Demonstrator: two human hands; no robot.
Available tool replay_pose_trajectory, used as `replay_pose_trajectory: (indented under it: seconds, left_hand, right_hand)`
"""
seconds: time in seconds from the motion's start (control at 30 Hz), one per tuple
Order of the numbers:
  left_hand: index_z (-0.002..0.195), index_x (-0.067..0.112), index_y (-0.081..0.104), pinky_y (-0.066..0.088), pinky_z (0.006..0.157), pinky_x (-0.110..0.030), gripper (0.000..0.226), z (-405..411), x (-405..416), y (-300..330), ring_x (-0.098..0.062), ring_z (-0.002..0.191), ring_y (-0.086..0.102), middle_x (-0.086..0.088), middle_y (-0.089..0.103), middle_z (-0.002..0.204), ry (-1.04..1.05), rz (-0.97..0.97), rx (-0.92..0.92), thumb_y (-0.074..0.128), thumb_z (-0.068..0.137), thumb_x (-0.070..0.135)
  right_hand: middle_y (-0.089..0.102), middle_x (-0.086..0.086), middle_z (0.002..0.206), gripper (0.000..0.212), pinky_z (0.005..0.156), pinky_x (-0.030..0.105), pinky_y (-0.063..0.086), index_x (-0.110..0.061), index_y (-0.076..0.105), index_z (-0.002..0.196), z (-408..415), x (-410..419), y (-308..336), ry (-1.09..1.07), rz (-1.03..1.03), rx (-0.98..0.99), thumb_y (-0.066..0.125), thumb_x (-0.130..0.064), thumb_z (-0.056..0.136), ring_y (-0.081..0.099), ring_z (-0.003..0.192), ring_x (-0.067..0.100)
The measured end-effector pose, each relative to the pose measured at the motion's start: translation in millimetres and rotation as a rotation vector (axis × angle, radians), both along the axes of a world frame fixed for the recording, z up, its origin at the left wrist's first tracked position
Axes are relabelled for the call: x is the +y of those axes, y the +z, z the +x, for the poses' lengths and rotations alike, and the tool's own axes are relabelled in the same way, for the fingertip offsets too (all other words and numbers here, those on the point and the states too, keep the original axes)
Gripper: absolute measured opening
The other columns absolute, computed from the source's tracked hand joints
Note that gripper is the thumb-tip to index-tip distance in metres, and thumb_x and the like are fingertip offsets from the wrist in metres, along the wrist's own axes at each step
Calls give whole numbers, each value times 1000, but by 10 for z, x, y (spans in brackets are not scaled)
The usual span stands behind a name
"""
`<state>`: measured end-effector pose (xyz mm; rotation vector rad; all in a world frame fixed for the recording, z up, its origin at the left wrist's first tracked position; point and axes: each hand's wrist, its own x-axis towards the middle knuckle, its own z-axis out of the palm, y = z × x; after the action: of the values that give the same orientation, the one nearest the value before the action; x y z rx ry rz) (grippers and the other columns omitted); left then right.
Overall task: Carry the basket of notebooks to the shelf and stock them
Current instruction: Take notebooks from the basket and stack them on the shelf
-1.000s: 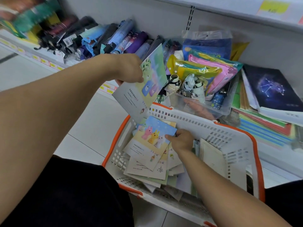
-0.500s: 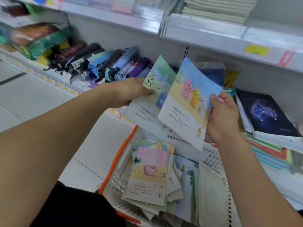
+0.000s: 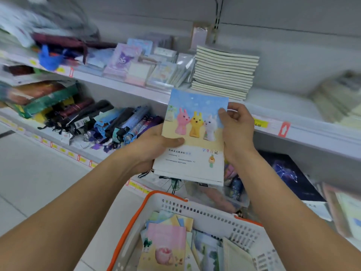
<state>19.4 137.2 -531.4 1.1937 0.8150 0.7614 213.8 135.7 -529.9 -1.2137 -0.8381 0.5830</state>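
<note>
I hold a small stack of notebooks [image 3: 192, 145] upright in front of the shelf; the top cover shows pink, yellow and white rabbits. My left hand [image 3: 154, 145] grips the stack's left edge, thumb across the cover. My right hand [image 3: 235, 130] grips the right edge near the top. Below them stands the white basket [image 3: 207, 216] with orange rim, with several more notebooks [image 3: 166, 245] lying loose inside. A tall stack of cream notebooks [image 3: 224, 72] rests on the middle shelf [image 3: 277, 106] just behind the held ones.
Folded umbrellas [image 3: 109, 122] fill the lower shelf at left. Packaged stationery [image 3: 136, 63] lines the middle shelf left of the cream stack. A dark constellation notebook [image 3: 289, 175] lies on the lower shelf at right. Tiled floor [image 3: 39, 173] spreads at left.
The two notebooks held apart have been brought together into one stack gripped by both hands. The view has tilted up, showing the middle shelf.
</note>
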Motion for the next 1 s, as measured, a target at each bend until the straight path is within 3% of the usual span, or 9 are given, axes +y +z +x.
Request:
replay_pose_trajectory:
  seconds: [0.13,0.27,0.4,0.47,0.6,0.73,0.83,0.9,1.0]
  left_hand:
    - [128,15,55,61,66,-40,41,91,15,129,-24,89,73,-7,73,111,139,41,-104,59,91,-3]
    - [126,14,52,60,61,-38,35,251,61,314,-25,86,73,-9,72,111,286,98,-157,63,93,12]
    - [117,17,51,41,36,-23,21,405,47,432,-18,44,57,-10,69,78,218,275,42,43,104,30]
    - [115,13,52,27,35,-18,23,465,110,418,-13,34,36,-10,57,60,260,349,43,36,106,26]
    - [117,14,53,24,37,-20,23,488,263,562,-10,40,28,-7,44,64,266,302,-76,39,105,28]
    - [120,25,53,46,52,-25,28,475,315,826,-13,59,56,-6,67,81,187,192,-374,48,98,43]
    - [119,19,55,48,58,-27,33,468,365,889,-16,68,60,-6,69,87,276,199,-380,44,99,44]
    - [122,15,55,47,58,-28,36,473,387,855,-17,68,59,-7,68,87,307,193,-365,44,100,42]
    - [123,13,56,46,61,-30,36,463,412,790,-18,71,59,-8,67,89,313,165,-329,46,100,40]
  right_hand:
    - [69,5,118,40,77,45,61,-18,52,130,36,-172,193,297,-259,84,65,-33,95,72,93,23]
    - [74,-4,113,22,94,49,55,-21,67,120,-17,-326,199,349,-134,-46,54,-25,102,69,105,23]
    - [72,-1,115,18,79,42,61,-22,61,118,101,-247,472,200,-15,57,51,-22,104,71,99,20]
    - [71,0,111,15,55,39,60,-26,53,117,168,-306,625,340,-100,0,52,-28,103,73,82,23]
    - [69,3,109,25,35,22,41,-19,47,128,215,-369,739,510,-129,-37,48,-12,104,50,43,14]
    - [64,14,90,20,40,17,45,-1,53,120,458,56,1089,344,-21,220,42,-1,104,52,46,10]
    - [55,24,97,14,39,16,46,6,47,111,760,571,1548,259,-2,376,35,5,103,59,51,19]
    - [53,22,90,14,36,13,43,4,46,99,943,914,1743,234,-99,288,33,4,104,57,38,13]
    - [53,12,77,18,30,11,29,-4,48,90,1161,1227,1813,236,-381,-105,40,-9,106,42,34,3]
